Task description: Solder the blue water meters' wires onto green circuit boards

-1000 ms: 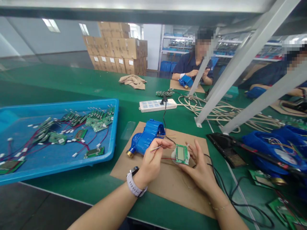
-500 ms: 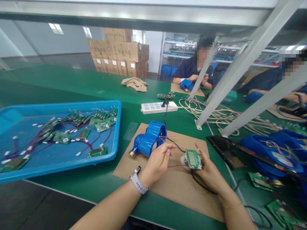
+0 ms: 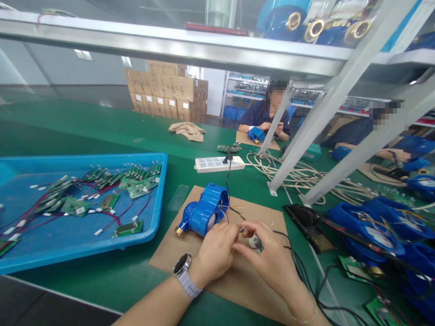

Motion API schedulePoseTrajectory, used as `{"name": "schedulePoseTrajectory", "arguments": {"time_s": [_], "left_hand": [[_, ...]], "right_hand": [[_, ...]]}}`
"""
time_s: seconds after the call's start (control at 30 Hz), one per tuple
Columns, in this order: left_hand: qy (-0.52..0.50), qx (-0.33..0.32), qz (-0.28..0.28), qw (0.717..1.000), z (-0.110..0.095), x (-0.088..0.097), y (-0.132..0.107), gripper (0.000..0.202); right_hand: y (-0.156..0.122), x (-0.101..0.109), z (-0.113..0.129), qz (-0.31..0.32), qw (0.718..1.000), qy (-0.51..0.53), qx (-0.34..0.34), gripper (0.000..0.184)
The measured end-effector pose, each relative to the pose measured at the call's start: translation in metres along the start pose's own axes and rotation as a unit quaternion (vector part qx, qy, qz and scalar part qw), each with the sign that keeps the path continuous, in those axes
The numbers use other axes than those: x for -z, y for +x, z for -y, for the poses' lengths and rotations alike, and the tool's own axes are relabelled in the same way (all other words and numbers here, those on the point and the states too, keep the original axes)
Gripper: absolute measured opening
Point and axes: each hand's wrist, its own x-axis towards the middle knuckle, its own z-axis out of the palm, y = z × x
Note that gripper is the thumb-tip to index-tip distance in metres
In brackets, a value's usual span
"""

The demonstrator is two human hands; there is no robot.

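Observation:
A blue water meter with a brass end lies on a sheet of cardboard, thin coloured wires sticking out of its open side. Just in front of those wires my left hand is closed, wrist watch above it; its fingertips pinch what looks like a thin wire, mostly hidden. My right hand curls in from the right, thumb and forefinger meeting the left fingertips. Through the gap in its fingers shows a small part of a tilted circuit board with a pale round piece; the rest is covered.
A blue tray of circuit boards with red leads stands at left. Behind the meter lies a power strip. Shelf posts, coiled cables, a black holder and several blue meters occupy the right. Two co-workers sit across.
My right hand has moved left to meet my left hand, turning the board so its display no longer shows. The camera view has tilted up, showing more of the shelf.

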Motion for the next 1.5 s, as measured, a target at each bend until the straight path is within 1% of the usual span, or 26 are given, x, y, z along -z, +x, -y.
{"name": "schedulePoseTrajectory", "arguments": {"time_s": [0.03,0.07,0.13,0.17,0.3,0.43,0.5,0.57,0.67,0.73,0.87,1.03,1.13,1.3,1.37,1.4,1.5], "left_hand": [[0.007,-0.002,0.0,1.0,-0.001,0.0,0.0,0.019],[0.013,-0.002,-0.001,1.0,-0.002,0.0,0.0,0.02],[0.023,-0.002,-0.008,1.0,-0.005,0.001,0.0,0.022],[0.025,-0.001,-0.012,1.0,-0.007,0.003,0.001,0.022],[0.003,0.009,-0.02,1.0,-0.014,0.011,0.002,0.019],[-0.027,0.009,-0.039,0.999,-0.015,0.016,0.004,0.014],[-0.049,-0.001,-0.055,0.997,-0.014,0.016,0.004,0.013],[-0.086,0.003,-0.064,0.994,-0.012,0.013,0.004,0.012],[-0.147,0.027,-0.063,0.987,-0.011,0.009,0.003,0.012],[-0.167,0.031,-0.059,0.984,-0.01,0.007,0.003,0.012],[-0.179,0.039,-0.055,0.982,-0.011,0.005,0.002,0.011],[-0.194,0.075,-0.045,0.977,-0.012,0.002,0.001,0.012],[-0.2,0.093,-0.044,0.975,-0.011,0.001,0.001,0.013],[-0.218,0.117,-0.056,0.967,-0.01,0.003,0.004,0.015],[-0.227,0.123,-0.062,0.964,-0.011,0.004,0.005,0.014],[-0.231,0.124,-0.066,0.963,-0.011,0.005,0.006,0.013],[-0.245,0.13,-0.077,0.958,-0.012,0.005,0.007,0.012]], "right_hand": [[0.001,-0.002,-0.001,-0.001,1.0,0.003,0.01,0.01],[0.001,-0.003,-0.003,-0.004,1.0,0.004,0.018,0.007],[0.0,-0.002,-0.009,-0.019,1.0,0.0,0.024,0.014],[-0.002,-0.001,-0.012,-0.029,0.999,-0.002,0.022,0.015],[-0.009,0.001,-0.021,-0.06,0.998,-0.004,0.016,0.016],[-0.014,-0.003,-0.024,-0.071,0.997,0.006,0.026,0.015],[-0.016,-0.004,-0.026,-0.073,0.997,0.014,0.03,0.013],[-0.017,-0.003,-0.029,-0.078,0.996,0.019,0.027,0.012],[-0.018,-0.002,-0.033,-0.088,0.996,0.023,0.008,0.014],[-0.018,-0.001,-0.032,-0.09,0.996,0.025,0.005,0.016],[-0.018,-0.002,-0.026,-0.076,0.996,0.028,0.04,0.015],[-0.018,-0.003,-0.022,-0.083,0.994,0.015,0.066,0.013],[-0.019,-0.001,-0.027,-0.097,0.993,0.008,0.064,0.015],[-0.022,0.004,-0.039,-0.123,0.992,0.002,0.038,0.013],[-0.021,0.003,-0.04,-0.128,0.99,0.004,0.058,0.009],[-0.021,0.002,-0.041,-0.128,0.989,-0.001,0.08,0.01],[-0.019,-0.005,-0.04,-0.115,0.981,-0.034,0.155,0.029]]}}
